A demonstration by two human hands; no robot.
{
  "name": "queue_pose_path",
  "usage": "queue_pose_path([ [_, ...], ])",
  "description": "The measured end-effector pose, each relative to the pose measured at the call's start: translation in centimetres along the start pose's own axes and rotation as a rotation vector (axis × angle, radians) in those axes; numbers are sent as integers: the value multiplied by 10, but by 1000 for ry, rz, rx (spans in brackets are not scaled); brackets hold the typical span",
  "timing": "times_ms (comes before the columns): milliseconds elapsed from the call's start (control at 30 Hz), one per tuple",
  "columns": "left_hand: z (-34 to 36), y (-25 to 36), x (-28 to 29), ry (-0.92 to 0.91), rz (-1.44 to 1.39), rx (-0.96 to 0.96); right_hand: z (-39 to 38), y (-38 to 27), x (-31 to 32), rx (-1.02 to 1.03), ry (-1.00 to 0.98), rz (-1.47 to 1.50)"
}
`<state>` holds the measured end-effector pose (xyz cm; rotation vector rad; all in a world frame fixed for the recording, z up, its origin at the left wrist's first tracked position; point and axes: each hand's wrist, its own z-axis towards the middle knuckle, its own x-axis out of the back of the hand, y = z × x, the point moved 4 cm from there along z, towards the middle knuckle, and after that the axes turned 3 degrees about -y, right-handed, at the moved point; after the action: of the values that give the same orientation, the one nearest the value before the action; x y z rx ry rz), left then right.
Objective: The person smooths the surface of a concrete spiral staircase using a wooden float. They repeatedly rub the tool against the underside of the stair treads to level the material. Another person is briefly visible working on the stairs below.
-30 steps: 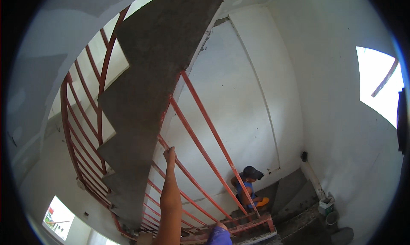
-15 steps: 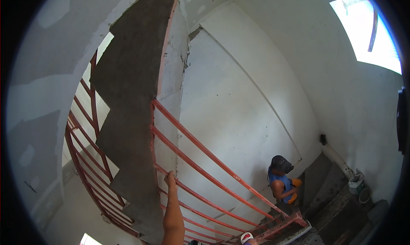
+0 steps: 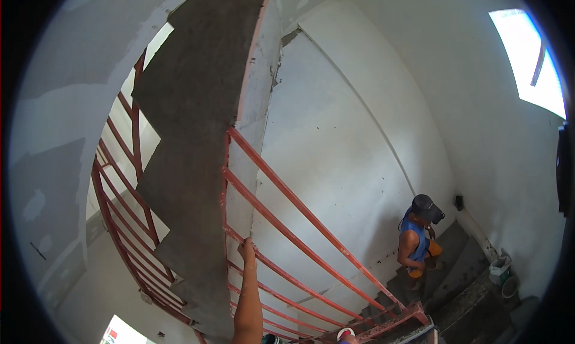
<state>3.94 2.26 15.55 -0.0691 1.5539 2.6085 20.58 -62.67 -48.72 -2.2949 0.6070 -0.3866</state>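
Note:
My left hand (image 3: 247, 249) is closed around a red metal bar of the stair railing (image 3: 281, 272), close to where the bar meets its upright post. The forearm reaches up from the lower edge. The railing's several red bars slope down to the right, toward a red post and base near the bottom. My right hand does not show. At the lower edge a small white and reddish thing (image 3: 345, 334) is partly cut off; I cannot make out what it is.
A person (image 3: 416, 239) in a dark cap and blue sleeveless top is on the grey stairs (image 3: 449, 254) beyond the railing. A bucket (image 3: 498, 269) stands at the right. The dark stepped underside (image 3: 191, 104) of a flight hangs on the left, beside another red railing (image 3: 123, 224).
The view has shifted, so the railing and my left hand sit slightly farther right. My left hand keeps its hold on the bar. The person on the stairs has moved right and stands more upright.

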Motion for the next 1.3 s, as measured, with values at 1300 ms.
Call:
queue_pose_path([
  [1300,-6,-8,18,209,204,-264,-465,-1156,253,1587,-205,-511],
])
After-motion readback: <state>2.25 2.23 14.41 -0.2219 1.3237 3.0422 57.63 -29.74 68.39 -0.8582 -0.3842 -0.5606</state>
